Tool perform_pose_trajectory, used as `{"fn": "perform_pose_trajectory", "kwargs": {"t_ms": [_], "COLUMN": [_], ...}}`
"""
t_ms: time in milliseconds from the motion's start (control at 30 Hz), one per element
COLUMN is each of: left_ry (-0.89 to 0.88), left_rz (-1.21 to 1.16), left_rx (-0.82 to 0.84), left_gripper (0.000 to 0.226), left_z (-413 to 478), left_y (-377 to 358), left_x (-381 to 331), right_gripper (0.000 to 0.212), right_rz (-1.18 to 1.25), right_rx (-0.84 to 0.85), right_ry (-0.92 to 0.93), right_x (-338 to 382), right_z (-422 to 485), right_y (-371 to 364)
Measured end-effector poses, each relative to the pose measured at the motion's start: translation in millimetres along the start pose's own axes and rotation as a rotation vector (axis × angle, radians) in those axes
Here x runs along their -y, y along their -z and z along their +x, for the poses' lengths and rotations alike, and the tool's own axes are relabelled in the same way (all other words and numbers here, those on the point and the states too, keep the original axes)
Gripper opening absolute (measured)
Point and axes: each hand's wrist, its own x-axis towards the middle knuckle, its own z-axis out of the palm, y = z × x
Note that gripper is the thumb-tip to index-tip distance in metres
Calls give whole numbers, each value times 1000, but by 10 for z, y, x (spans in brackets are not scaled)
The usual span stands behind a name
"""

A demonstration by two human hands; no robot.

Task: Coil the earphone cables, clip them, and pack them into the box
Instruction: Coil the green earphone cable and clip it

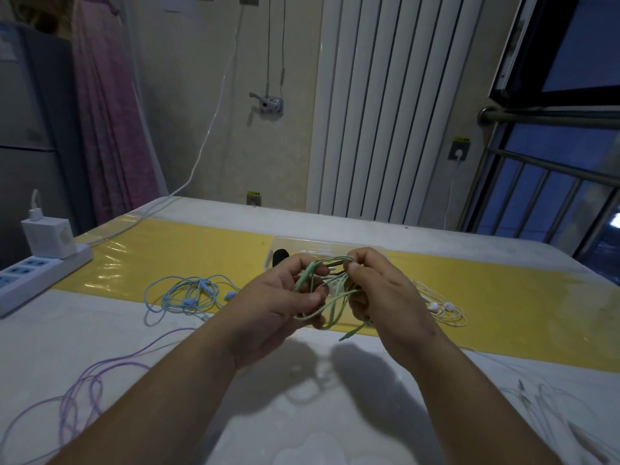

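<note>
The table (335, 414) carries the box (322, 247), just behind the hands. Left hand (278, 300) and right hand (382, 293) are raised above the table, fingers curled, both pinching the green cable (330, 305); its loops hang between them, plug (347, 337) dangling. Step: coiling, judged incomplete. Next: gather loops evenly before clipping.

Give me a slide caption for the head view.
Left hand and right hand hold the green cable above the table, clear box behind.
</note>
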Motion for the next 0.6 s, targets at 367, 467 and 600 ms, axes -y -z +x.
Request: {"fn": "perform_pose_trajectory", "kwargs": {"t_ms": [367,467,600], "left_ry": [-156,-182,-213], "left_rz": [-162,-226,-82], "left_rx": [-236,-331,-378], "left_gripper": [29,28,27], "left_z": [57,78,92], "left_y": [-46,1,-35], "left_x": [-28,-57,-1], "right_gripper": [37,44,40], "right_rz": [318,201,154], "right_rx": [-97,-93,0], "right_ry": [-92,-53,-42], "right_x": [5,3,-13], "right_z": [33,26,-13], "right_y": [58,63,-20]}}
